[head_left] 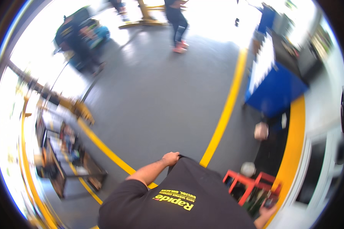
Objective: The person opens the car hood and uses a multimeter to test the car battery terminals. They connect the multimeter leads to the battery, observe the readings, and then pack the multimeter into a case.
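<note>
My left hand [171,158] is closed on the front hem of my black shirt [214,194] and holds the cloth stretched forward, away from my body. The shirt has yellow print on it. At the lower right, my right hand [266,212] is out to the side, its fingers round a small dark object [270,202]. Blur keeps me from telling what kind of object it is. Just beyond that hand stands a red metal frame [242,183] with dark things inside, and a whitish round object [248,168] sits by its far side.
Yellow lines [225,110] mark the grey floor [160,87]. At right are a blue cabinet [277,89] and a pinkish box-like object [261,131]. A cluttered metal shelf or cart [74,162] stands left. Two people, one walking [176,23] and one bending [74,38], are farther off.
</note>
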{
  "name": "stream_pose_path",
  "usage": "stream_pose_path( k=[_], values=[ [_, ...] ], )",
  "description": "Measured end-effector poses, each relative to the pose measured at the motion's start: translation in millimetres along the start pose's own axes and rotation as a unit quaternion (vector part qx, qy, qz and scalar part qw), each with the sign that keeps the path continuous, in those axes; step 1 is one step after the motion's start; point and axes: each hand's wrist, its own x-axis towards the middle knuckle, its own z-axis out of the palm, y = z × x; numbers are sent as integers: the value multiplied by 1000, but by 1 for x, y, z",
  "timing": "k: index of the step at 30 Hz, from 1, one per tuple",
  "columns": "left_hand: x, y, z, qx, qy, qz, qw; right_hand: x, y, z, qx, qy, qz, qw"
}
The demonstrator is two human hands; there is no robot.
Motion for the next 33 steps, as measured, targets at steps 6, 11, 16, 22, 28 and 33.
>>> stream_pose_path(
  k=[6, 11, 16, 22, 28, 33],
  values=[
    [89, -21, 68, -174, -171, 101, 965, -129, -90, 110, 105, -3, -155, 982],
    [156, -147, -81, -97, -176, -105, 974, -173, -99, 201, 10, -70, -303, 950],
    [211, -251, -198, -165, -3, -321, 933, -60, -67, 400, -43, -237, -225, 944],
    [266, -221, -297, -404, 65, -245, 879, 128, -33, 780, -301, -313, 81, 897],
    [345, -247, -451, -621, 133, -128, 762, 168, 136, 1195, -504, -529, 199, 653],
    [413, -325, -647, -725, 200, -24, 659, 113, 302, 1468, -546, -629, 208, 513]
  ],
)
